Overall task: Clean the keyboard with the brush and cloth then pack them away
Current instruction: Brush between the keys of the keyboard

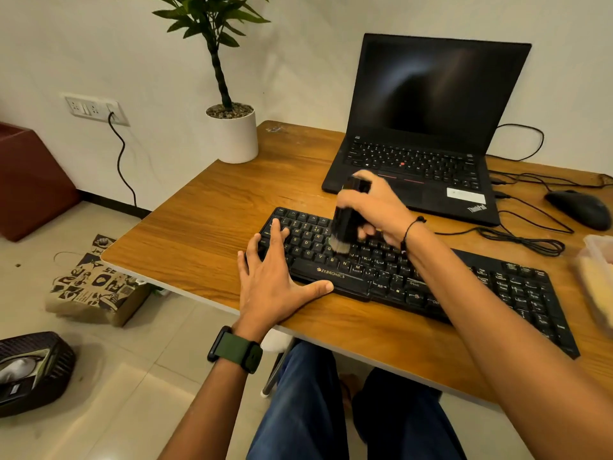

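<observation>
Nearest, the left hand is laid flat and open on the keyboard, whose long axis runs rightward from the brush clasped upright in the right hand, bristles on mid-left keys.

Right hand closed round brush, bristles down on keyboard; left hand flat at its 9 o'clock end; laptop at 12 on bench.

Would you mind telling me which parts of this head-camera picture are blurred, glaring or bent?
Head view: the brush and right hand smear with motion; the container at the right edge is blurred; the laptop screen carries a soft reflection; table edges bow from the wide lens.
</observation>
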